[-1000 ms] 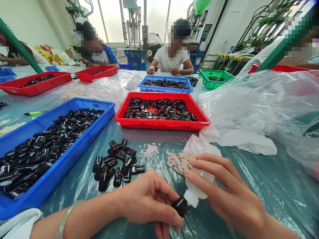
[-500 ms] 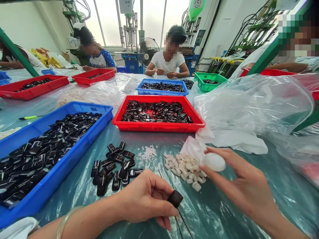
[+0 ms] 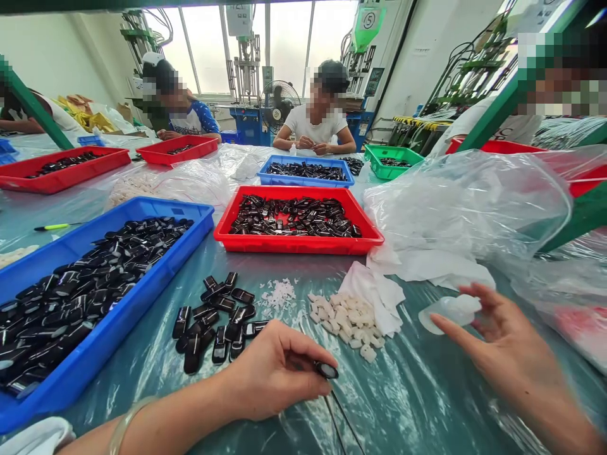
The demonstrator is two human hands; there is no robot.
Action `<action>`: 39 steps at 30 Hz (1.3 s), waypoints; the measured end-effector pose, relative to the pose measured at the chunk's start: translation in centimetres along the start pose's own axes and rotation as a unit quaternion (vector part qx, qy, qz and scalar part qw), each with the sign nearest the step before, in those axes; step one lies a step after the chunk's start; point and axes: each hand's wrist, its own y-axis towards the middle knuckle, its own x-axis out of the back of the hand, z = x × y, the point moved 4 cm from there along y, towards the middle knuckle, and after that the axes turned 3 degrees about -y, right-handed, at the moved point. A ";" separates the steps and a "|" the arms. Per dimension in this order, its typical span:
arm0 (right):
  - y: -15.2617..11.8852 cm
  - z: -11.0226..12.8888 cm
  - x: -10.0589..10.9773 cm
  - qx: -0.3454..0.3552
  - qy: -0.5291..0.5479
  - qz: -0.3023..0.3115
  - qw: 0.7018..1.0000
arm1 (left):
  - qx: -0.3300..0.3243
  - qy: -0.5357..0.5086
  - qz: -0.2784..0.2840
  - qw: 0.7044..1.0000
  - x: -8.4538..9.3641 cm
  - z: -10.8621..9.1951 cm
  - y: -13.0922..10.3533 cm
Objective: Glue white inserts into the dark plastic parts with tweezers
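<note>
Between thumb and fingers, my left hand [image 3: 279, 373] pinches a small black piece [image 3: 327, 370] whose pale oval end shows. Thin metal tweezers [image 3: 342, 422] extend below that hand; how they are held is partly hidden. My right hand [image 3: 515, 354] has its thumb and fingers around a translucent white bottle [image 3: 450, 313], tilted over the table. Left of the bottle lie a pile of cream-coloured pieces [image 3: 348, 319] and a crumpled white cloth [image 3: 379, 294]. Loose black pieces [image 3: 218, 316] and small white flakes [image 3: 279, 294] are beyond my left hand.
A large blue tray [image 3: 102, 338] of black pieces fills the left side. Ahead sits a red tray [image 3: 298, 244], with a smaller blue tray [image 3: 306, 180] behind. Clear plastic bags [image 3: 465, 202] lie at right. Several people sit around the table, near green posts.
My right hand has moved right with the bottle, away from the cloth and cream pieces. The black piece in my left hand has turned, showing its pale end.
</note>
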 end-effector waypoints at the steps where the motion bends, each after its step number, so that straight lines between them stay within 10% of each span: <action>1: -0.4 0.4 0.6 0.023 -0.003 -0.034 0.999 | -0.012 0.006 -0.004 1.000 0.0 0.0 0.0; 7: -3.4 5.3 2.7 0.306 -0.056 -0.126 0.942 | -0.052 0.055 -0.002 0.997 0.0 -0.2 -0.2; 16: -0.7 0.9 0.5 0.101 -0.029 -0.038 0.994 | 0.008 0.000 0.039 0.999 -0.2 0.2 -0.3; 23: -0.2 1.2 -1.6 0.257 -0.015 0.087 0.963 | 0.034 -0.056 0.086 0.994 -0.4 0.1 -0.3; 39: -6.6 11.2 -0.9 0.526 -0.071 0.038 0.847 | 0.037 -0.111 0.152 0.981 -0.3 0.2 -0.6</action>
